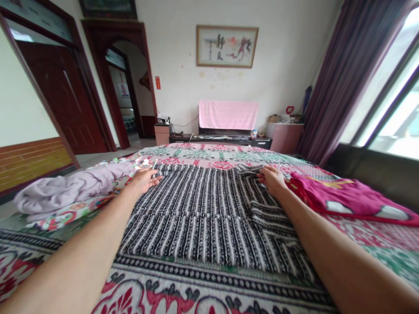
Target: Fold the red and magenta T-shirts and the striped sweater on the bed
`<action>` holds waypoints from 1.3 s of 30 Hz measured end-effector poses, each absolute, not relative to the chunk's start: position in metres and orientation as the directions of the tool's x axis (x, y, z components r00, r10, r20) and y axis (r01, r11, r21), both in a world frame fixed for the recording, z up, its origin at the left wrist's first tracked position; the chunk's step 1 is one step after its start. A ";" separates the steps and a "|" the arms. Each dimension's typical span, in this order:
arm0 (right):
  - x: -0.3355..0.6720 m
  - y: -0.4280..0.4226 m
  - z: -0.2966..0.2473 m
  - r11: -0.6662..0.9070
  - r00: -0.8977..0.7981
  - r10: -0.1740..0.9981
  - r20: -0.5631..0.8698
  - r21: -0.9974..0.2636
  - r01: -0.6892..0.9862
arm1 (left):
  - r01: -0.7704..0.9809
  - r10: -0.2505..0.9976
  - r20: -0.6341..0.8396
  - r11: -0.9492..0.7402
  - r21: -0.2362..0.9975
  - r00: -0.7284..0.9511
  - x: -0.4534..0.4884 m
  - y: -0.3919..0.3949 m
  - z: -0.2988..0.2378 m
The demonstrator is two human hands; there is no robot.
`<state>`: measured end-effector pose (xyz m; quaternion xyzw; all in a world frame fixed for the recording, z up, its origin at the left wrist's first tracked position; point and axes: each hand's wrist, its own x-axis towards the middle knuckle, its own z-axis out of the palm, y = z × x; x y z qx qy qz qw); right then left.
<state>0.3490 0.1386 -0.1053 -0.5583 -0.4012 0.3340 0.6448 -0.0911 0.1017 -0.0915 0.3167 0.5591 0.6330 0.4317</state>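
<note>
A black-and-white striped knit sweater (199,209) lies spread on the patterned bed cover, one sleeve folded inward along its right side. My left hand (144,180) is at the sweater's far left corner, its fingers closed on the edge. At the far right corner, my right hand (272,179) pinches the knit between thumb and fingers. Both arms reach forward along the garment's two sides. The cloth under my fingertips is partly hidden.
Left of the sweater lies a crumpled pale lilac garment (75,187) on a colourful printed cloth. A folded magenta garment (356,198) sits to the right. The floral bed cover (170,290) runs underneath. Beyond stands a low black cabinet with a pink cloth (228,114) above it.
</note>
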 end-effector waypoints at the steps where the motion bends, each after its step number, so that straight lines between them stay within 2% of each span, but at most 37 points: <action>1: 0.349 0.137 -0.104 0.135 0.447 0.886 0.125 -0.991 0.011 | -0.190 0.907 -0.081 0.001 0.982 -0.413 -0.093 0.102 -0.092; 7: 0.349 0.133 -0.102 -0.018 0.417 0.906 0.071 -0.979 0.205 | -0.054 0.923 -0.030 0.010 0.999 -0.384 -0.096 0.104 -0.094; 11: 0.350 0.133 -0.104 -0.085 0.370 0.926 0.075 -0.914 0.398 | 0.030 0.924 -0.017 0.031 0.999 -0.381 -0.091 0.100 -0.093; 13: 0.350 0.131 -0.101 -0.120 0.368 0.923 0.114 -0.823 0.555 | 0.061 0.922 -0.012 0.038 0.997 -0.388 -0.089 0.098 -0.092; 16: 0.347 0.124 -0.094 -0.155 0.354 0.897 0.265 -0.561 0.813 | 0.214 0.909 0.015 0.082 0.973 -0.416 -0.087 0.095 -0.085; 18: 0.344 0.119 -0.090 -0.166 0.308 0.883 0.353 -0.379 0.910 | 0.479 0.893 0.102 0.136 0.867 -0.439 -0.087 0.093 -0.079; 20: 0.341 0.116 -0.088 -0.157 0.256 0.875 0.411 -0.261 0.953 | 0.752 0.884 0.237 0.170 0.637 -0.402 -0.087 0.092 -0.072; 22: 0.341 0.116 -0.089 -0.124 0.205 0.860 0.467 -0.199 0.972 | 0.892 0.883 0.327 0.188 0.411 -0.337 -0.085 0.091 -0.067; 24: 0.342 0.119 -0.091 -0.084 0.200 0.831 0.519 -0.237 0.968 | 0.935 0.877 0.369 0.203 0.291 -0.306 -0.083 0.090 -0.064; 25: 0.344 0.120 -0.091 -0.062 0.224 0.818 0.530 -0.306 0.950 | 0.944 0.873 0.388 0.202 0.263 -0.295 -0.082 0.091 -0.064; 27: 0.346 0.123 -0.091 0.004 0.303 0.793 0.529 -0.503 0.865 | 0.954 0.867 0.422 0.172 0.245 -0.265 -0.082 0.092 -0.063; 29: 0.347 0.124 -0.090 0.111 0.369 0.778 0.509 -0.688 0.717 | 0.949 0.859 0.440 0.146 0.279 -0.262 -0.085 0.093 -0.062; 31: 0.347 0.125 -0.089 0.215 0.413 0.784 0.464 -0.826 0.521 | 0.923 0.851 0.424 0.163 0.348 -0.310 -0.089 0.095 -0.061; 34: 0.347 0.126 -0.088 0.303 0.413 0.825 0.386 -0.919 0.253 | 0.858 0.831 0.391 0.183 0.480 -0.396 -0.092 0.095 -0.060; 36: 0.348 0.126 -0.086 0.309 0.437 0.823 0.362 -0.932 0.191 | 0.755 0.821 0.349 0.143 0.640 -0.451 -0.091 0.096 -0.061; 39: 0.351 0.126 -0.082 0.253 0.491 0.818 0.300 -0.954 0.161 | 0.445 0.835 0.230 0.020 0.895 -0.500 -0.087 0.097 -0.064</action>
